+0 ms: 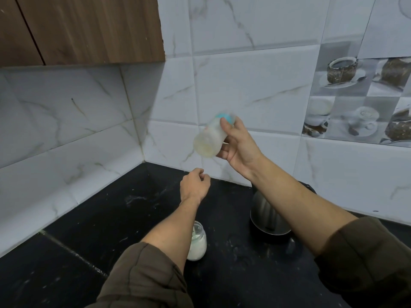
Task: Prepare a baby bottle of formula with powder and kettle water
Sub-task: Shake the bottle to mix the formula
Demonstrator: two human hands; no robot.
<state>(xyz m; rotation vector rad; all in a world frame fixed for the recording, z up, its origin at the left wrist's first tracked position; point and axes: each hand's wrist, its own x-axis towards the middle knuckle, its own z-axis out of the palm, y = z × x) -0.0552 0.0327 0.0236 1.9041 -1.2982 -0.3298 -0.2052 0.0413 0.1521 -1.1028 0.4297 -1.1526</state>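
Note:
My right hand [239,145] holds the baby bottle [210,136] up in the air in front of the tiled wall. The bottle is tilted, its base toward me and its blue cap pointing away, and it is blurred by motion. Pale milky liquid shows inside it. Lower and to the left, my left hand [194,185] hovers above the counter with its fingers loosely curled and nothing in it. A glass jar of white powder [198,243] stands on the black counter, partly hidden by my left forearm. The steel kettle [266,216] stands under my right forearm.
The black counter [100,230] runs into a corner of white marble-look wall tiles [244,90], with specks of white powder on it. A wooden wall cabinet [84,30] hangs at the upper left. Picture tiles with cups [360,98] are on the right wall.

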